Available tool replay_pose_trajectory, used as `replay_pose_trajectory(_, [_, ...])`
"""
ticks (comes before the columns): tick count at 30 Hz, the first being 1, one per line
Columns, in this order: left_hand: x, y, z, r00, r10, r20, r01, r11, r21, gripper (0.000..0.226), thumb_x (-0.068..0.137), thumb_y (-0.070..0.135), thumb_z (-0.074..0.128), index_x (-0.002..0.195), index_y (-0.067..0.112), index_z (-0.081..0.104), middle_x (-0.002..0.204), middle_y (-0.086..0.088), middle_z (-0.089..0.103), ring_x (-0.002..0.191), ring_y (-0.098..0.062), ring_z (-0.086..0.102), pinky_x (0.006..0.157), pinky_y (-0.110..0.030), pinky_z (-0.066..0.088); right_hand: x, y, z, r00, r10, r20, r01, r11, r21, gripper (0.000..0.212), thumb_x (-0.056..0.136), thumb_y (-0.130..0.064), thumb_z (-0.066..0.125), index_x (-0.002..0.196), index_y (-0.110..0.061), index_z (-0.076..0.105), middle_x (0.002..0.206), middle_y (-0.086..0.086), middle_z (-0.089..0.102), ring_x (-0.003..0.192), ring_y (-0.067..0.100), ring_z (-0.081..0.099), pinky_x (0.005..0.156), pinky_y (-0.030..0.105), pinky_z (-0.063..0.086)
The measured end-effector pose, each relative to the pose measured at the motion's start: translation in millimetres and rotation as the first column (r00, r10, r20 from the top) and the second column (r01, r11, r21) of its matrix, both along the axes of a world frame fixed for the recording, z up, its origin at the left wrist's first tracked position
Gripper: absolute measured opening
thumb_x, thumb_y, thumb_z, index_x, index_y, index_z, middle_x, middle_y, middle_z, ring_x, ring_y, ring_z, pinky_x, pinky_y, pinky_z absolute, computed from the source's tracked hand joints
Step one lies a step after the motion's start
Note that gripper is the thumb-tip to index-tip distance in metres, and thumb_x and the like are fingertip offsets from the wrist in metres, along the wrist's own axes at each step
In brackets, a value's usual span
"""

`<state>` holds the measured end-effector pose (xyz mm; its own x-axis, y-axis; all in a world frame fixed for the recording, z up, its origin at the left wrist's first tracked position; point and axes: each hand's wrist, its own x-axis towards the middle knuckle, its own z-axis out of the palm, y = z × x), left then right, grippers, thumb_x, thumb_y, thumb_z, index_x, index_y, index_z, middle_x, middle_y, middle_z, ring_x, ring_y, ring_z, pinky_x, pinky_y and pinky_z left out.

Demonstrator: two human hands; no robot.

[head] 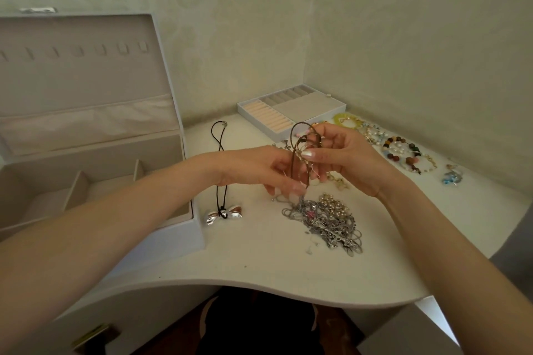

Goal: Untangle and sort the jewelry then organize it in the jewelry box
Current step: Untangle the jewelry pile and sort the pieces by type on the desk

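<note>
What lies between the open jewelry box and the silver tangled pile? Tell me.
Head view: a black cord necklace with a silver bow pendant lies on the table there.

Both bare forearms reach in from the near left and near right and meet at the centre of the scene. The left hand (271,170) curls its fingers and pinches the lower run of a brown cord (294,135). Just beside it, the right hand (343,158) grips the cord's upper loop between thumb and curled fingers.
</note>
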<state>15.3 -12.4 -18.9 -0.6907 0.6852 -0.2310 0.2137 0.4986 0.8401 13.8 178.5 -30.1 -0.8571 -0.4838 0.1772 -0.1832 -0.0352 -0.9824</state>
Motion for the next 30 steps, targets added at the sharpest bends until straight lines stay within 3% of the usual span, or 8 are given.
replay_pose_trajectory(5, [-0.5, 2.5, 1.3, 0.997, 0.065, 0.031, -0.068, 0.993, 0.098, 0.010, 0.092, 0.015, 0.057, 0.096, 0.007, 0.062, 0.077, -0.001, 0.065, 0.063, -0.007, 0.060, 0.060, -0.017, 0.049, 5.8, -7.4, -0.8, 0.998, -0.028, -0.051, 0.032, 0.997, 0.074, 0.020, 0.068, -0.013, 0.072, 0.084, -0.005, 0.063, 0.064, 0.000, 0.062, 0.048, 0.011, 0.052, 0.042, 0.020, 0.041])
replay_pose_trajectory(10, [-2.6, -2.1, 3.9, 0.990, 0.098, 0.099, -0.117, 0.970, 0.213, 0.013, 0.093, 0.013, 0.051, 0.085, 0.009, 0.061, 0.068, 0.001, 0.064, 0.059, -0.008, 0.058, 0.059, -0.017, 0.048, 9.5, -6.9, 4.0, 0.991, -0.093, -0.092, 0.100, 0.992, 0.071, 0.046, 0.071, -0.019, 0.073, 0.112, -0.008, 0.057, 0.088, 0.002, 0.061, 0.058, 0.016, 0.059, 0.048, 0.024, 0.046])
replay_pose_trajectory(13, [-1.4, -2.2, 8.4, 0.984, 0.067, 0.166, -0.119, 0.940, 0.321, 0.013, 0.089, 0.020, 0.051, 0.085, 0.010, 0.059, 0.068, 0.002, 0.062, 0.060, -0.008, 0.056, 0.061, -0.017, 0.049, 9.1, 0.9, 1.1, 0.981, -0.130, -0.146, 0.145, 0.985, 0.095, 0.047, 0.073, -0.029, 0.079, 0.112, -0.014, 0.058, 0.099, 0.002, 0.065, 0.077, 0.015, 0.064, 0.065, 0.027, 0.052])
replay_pose_trajectory(16, [-0.2, -2.5, 11.9, 0.979, 0.043, 0.198, -0.122, 0.904, 0.409, 0.016, 0.084, 0.022, 0.050, 0.086, 0.008, 0.058, 0.066, 0.003, 0.061, 0.057, -0.007, 0.055, 0.058, -0.016, 0.048, 11.6, 6.1, -2.5, 0.989, -0.089, -0.119, 0.101, 0.989, 0.108, 0.054, 0.063, -0.046, 0.081, 0.104, -0.016, 0.062, 0.090, -0.007, 0.067, 0.076, 0.011, 0.063, 0.064, 0.023, 0.048])
replay_pose_trajectory(20, [-0.1, -4.4, 13.5, 0.976, 0.039, 0.213, -0.139, 0.869, 0.475, 0.016, 0.084, 0.020, 0.049, 0.086, 0.007, 0.058, 0.065, 0.004, 0.061, 0.055, -0.006, 0.055, 0.057, -0.016, 0.048, 14.0, 5.2, -4.9, 0.999, 0.005, -0.046, 0.007, 0.969, 0.249, 0.035, 0.064, -0.023, 0.083, 0.091, -0.009, 0.064, 0.075, -0.008, 0.067, 0.071, 0.014, 0.054, 0.063, 0.029, 0.041])
replay_pose_trajectory(22, [-0.8, -5.0, 13.7, 0.975, 0.040, 0.221, -0.146, 0.858, 0.493, 0.016, 0.084, 0.019, 0.049, 0.087, 0.006, 0.058, 0.065, 0.004, 0.061, 0.054, -0.006, 0.055, 0.057, -0.016, 0.048, 15.7, 1.6, -6.3, 0.998, 0.049, -0.026, -0.037, 0.946, 0.322, 0.034, 0.064, -0.024, 0.082, 0.089, -0.006, 0.067, 0.077, 0.004, 0.068, 0.076, 0.021, 0.056, 0.072, 0.036, 0.045])
replay_pose_trajectory(25, [-1.4, -5.0, 14.2, 0.972, 0.040, 0.233, -0.156, 0.850, 0.503, 0.017, 0.083, 0.020, 0.049, 0.087, 0.005, 0.057, 0.064, 0.004, 0.061, 0.053, -0.006, 0.054, 0.056, -0.016, 0.048, 17.9, 0.0, -5.4, 0.997, 0.071, -0.004, -0.066, 0.946, 0.317, 0.011, 0.065, -0.020, 0.078, 0.070, -0.017, 0.069, 0.071, 0.004, 0.067, 0.069, 0.019, 0.056, 0.072, 0.031, 0.046])
replay_pose_trajectory(30, [-3.6, -4.0, 11.8, 0.972, 0.124, 0.199, -0.202, 0.872, 0.445, 0.019, 0.090, 0.023, 0.047, 0.082, 0.009, 0.057, 0.061, 0.003, 0.056, 0.050, -0.006, 0.049, 0.052, -0.014, 0.044, 15.7, 8.6, -3.8, 0.995, 0.096, 0.021, -0.098, 0.958, 0.268, 0.019, 0.063, -0.016, 0.076, 0.080, -0.017, 0.068, 0.070, 0.006, 0.069, 0.066, 0.020, 0.060, 0.068, 0.031, 0.047])
